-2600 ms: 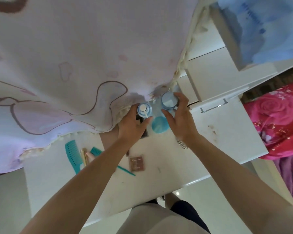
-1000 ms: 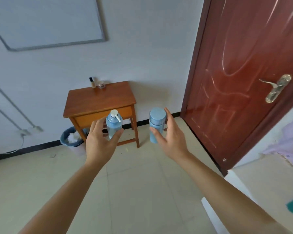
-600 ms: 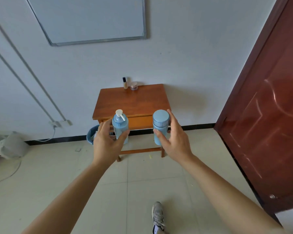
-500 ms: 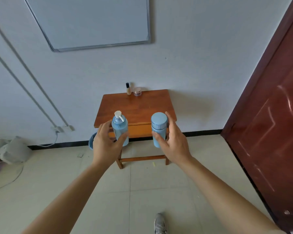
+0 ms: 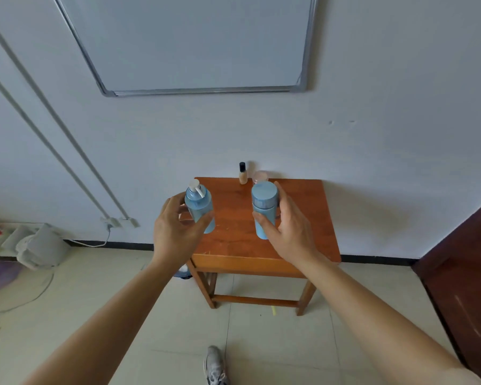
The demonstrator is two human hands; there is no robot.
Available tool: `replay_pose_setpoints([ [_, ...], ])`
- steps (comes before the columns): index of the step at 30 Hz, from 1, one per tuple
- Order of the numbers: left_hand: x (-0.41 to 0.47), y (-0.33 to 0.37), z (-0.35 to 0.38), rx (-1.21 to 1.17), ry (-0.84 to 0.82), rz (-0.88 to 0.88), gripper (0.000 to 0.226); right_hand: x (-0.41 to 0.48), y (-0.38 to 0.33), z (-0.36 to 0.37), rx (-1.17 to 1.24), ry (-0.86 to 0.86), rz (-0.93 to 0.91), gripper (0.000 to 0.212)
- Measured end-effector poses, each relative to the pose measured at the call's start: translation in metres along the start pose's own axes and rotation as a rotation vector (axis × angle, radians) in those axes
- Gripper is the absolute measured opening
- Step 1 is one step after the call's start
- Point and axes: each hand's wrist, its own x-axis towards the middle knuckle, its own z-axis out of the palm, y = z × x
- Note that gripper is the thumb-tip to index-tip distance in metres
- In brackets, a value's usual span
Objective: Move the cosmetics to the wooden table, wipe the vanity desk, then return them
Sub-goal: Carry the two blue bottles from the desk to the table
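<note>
Fingers [image 5: 170, 204] of your left hand [image 5: 175, 234] curl round a blue pump bottle [image 5: 199, 207], and your right hand [image 5: 292, 232] grips a blue capped bottle [image 5: 264, 207], both upright over the wooden table [image 5: 261, 245]. A vial [image 5: 242, 173] and a jar [image 5: 260, 177] stand at its back edge; any lettering is too blurred to read.

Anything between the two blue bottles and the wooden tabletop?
Nothing visible. Left hand holds the pump bottle, right hand the capped bottle, at the wooden table; a vial and jar stand only at its back edge.
</note>
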Motion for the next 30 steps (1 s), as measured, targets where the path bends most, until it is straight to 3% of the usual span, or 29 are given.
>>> replay_pose_setpoints([
  [8,0.144,-0.083,0.035,-0.037,-0.105,-0.006,0.056,0.110,0.044,0.089,-0.011,-0.041,0.102,0.067],
  [16,0.286,-0.164,0.086,-0.007,-0.253,-0.111,0.053,0.219,0.089,0.177,0.014,-0.123,0.419,0.064],
  [25,0.365,-0.234,0.154,0.074,-0.375,-0.330,0.040,0.273,0.154,0.269,0.021,-0.225,0.571,0.063],
  [30,0.381,-0.255,0.187,0.092,-0.398,-0.367,0.042,0.292,0.174,0.298,0.014,-0.232,0.621,0.057],
])
